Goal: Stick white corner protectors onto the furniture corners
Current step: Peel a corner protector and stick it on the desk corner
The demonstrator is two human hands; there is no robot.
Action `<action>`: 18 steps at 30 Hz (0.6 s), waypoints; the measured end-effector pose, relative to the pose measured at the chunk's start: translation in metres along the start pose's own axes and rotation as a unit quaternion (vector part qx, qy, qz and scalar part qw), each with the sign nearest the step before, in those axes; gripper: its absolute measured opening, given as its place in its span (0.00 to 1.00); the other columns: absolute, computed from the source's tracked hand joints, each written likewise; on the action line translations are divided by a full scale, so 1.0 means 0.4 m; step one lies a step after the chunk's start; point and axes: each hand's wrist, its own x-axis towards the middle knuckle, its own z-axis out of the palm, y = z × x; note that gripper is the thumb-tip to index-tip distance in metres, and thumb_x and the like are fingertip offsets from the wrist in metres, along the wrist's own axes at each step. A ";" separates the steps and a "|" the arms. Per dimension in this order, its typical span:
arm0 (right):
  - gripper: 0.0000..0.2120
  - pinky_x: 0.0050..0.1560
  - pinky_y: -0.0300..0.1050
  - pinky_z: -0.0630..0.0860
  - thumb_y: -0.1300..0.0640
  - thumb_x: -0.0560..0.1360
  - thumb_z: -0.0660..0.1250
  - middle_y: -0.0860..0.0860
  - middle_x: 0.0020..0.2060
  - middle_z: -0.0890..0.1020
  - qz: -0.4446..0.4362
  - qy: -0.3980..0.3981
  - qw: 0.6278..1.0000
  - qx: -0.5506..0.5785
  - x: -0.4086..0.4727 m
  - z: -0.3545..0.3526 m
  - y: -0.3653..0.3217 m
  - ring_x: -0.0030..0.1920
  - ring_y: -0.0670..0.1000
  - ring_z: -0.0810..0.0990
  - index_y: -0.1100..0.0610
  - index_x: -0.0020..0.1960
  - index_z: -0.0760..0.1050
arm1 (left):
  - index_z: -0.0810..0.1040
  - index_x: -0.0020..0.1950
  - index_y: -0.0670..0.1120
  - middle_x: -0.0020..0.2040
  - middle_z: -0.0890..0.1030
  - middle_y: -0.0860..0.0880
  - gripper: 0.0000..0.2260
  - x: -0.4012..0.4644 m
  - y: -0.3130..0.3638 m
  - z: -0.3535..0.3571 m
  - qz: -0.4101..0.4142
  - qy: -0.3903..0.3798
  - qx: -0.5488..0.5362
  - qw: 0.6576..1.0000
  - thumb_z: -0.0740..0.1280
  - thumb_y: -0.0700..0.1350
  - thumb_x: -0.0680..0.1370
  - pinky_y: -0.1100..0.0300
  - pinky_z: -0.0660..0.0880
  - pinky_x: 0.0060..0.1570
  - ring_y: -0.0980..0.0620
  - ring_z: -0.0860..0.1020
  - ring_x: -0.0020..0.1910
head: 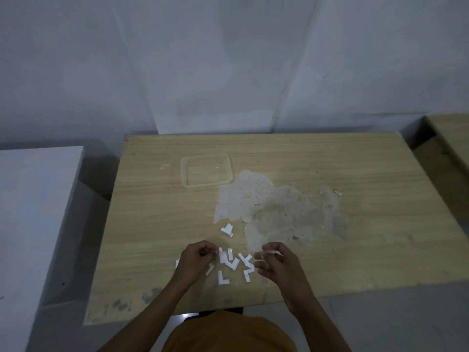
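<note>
Dim room, pale wall behind, worn wooden table [330, 158] with laminate peeled away in a big rough patch [274, 204] right of centre; clear shallow plastic tray [206, 171] farther back, standing apart from everything else. Heap of white corner protectors [234, 264] at the near edge, between the two hands, one stray protector [227, 229] just beyond the heap. Left hand [196, 260] curled, fingertips pinched close at the edge of the heap, possibly on a small white piece, too dark and blurred to say for sure. Right hand [275, 257] curled round a thin white strip [272, 252], perhaps backing peeled off or a protector itself. Risks from here: adhesive side touched by fingertips and losing tack; exposed glue catching loose pieces in the heap and lifting them together; protector pressed onto the peeled, crumbly patch or a dusty corner and failing to bond; poor light causing crooked seating on the corner; backing scraps mixed into the heap and mistaken for protectors
</note>
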 end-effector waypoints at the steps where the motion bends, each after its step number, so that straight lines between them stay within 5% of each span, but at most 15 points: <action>1: 0.04 0.41 0.42 0.80 0.63 0.78 0.62 0.56 0.44 0.85 -0.002 0.006 1.000 -0.001 0.000 0.003 0.003 0.43 0.54 0.85 0.60 0.51 0.75 | 0.82 0.40 0.43 0.37 0.84 0.48 0.07 0.011 -0.006 -0.002 0.002 -0.001 0.012 1.000 0.69 0.32 0.74 0.69 0.74 0.38 0.60 0.81 0.36; 4: 0.06 0.41 0.42 0.79 0.63 0.79 0.61 0.56 0.44 0.85 0.012 0.026 1.000 -0.001 0.004 0.017 0.013 0.41 0.52 0.84 0.58 0.52 0.76 | 0.80 0.39 0.43 0.37 0.84 0.44 0.09 0.041 -0.014 0.001 0.000 -0.011 0.041 0.999 0.68 0.29 0.72 0.58 0.76 0.41 0.49 0.82 0.39; 10: 0.10 0.38 0.40 0.76 0.62 0.78 0.60 0.54 0.44 0.85 0.047 0.050 0.997 0.031 0.006 0.042 0.039 0.40 0.49 0.80 0.53 0.53 0.78 | 0.81 0.43 0.40 0.42 0.85 0.43 0.10 0.096 -0.050 0.017 0.033 -0.036 0.107 0.993 0.64 0.29 0.73 0.53 0.78 0.44 0.45 0.82 0.42; 18: 0.10 0.42 0.43 0.78 0.63 0.76 0.64 0.57 0.42 0.82 0.029 0.074 0.996 0.028 -0.006 0.062 0.060 0.39 0.50 0.79 0.52 0.51 0.80 | 0.82 0.49 0.44 0.48 0.83 0.49 0.07 0.094 -0.032 -0.009 0.044 -0.031 0.137 0.989 0.64 0.38 0.78 0.60 0.75 0.46 0.51 0.80 0.47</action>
